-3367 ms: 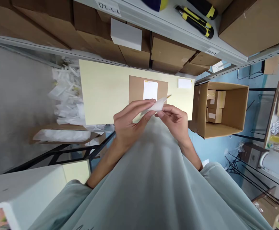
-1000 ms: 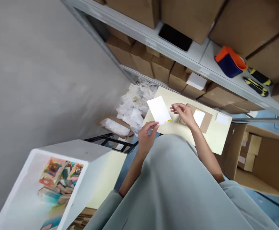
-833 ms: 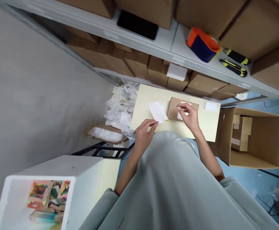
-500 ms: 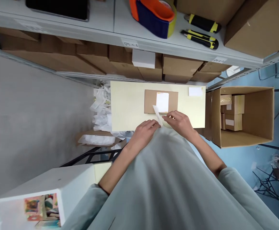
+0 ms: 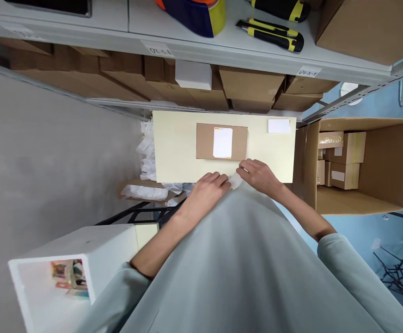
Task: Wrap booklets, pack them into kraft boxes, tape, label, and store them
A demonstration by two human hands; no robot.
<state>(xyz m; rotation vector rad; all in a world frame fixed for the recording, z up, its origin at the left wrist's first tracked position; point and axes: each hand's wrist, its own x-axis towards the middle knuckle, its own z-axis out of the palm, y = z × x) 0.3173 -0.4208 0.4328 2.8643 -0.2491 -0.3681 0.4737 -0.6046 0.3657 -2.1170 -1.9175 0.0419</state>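
Note:
Between my two hands, close to my body, is a small crumpled strip of white paper [image 5: 235, 181]. My left hand [image 5: 211, 187] has its fingers closed on the strip's left side. My right hand [image 5: 259, 175] pinches the strip's right end. Just beyond them a flat brown cardboard box [image 5: 205, 141] lies on the pale yellow table [image 5: 174, 152]. A white label [image 5: 222, 143] is on the box's top face, and neither hand touches the box. At the table's far right corner lies a small white paper slip [image 5: 279, 126].
An open large carton [image 5: 385, 166] with several small boxes stands right of the table. Over the far edge runs a shelf [image 5: 194, 44] with utility knives [image 5: 274, 34] and a tape roll [image 5: 217, 18]. White wrapping scraps [image 5: 148, 157] and a white foam box [image 5: 111, 249] are on the left.
My right hand has closed on the white strip, which stood up from my left hand before and is now crumpled low between both hands. The view has shifted slightly.

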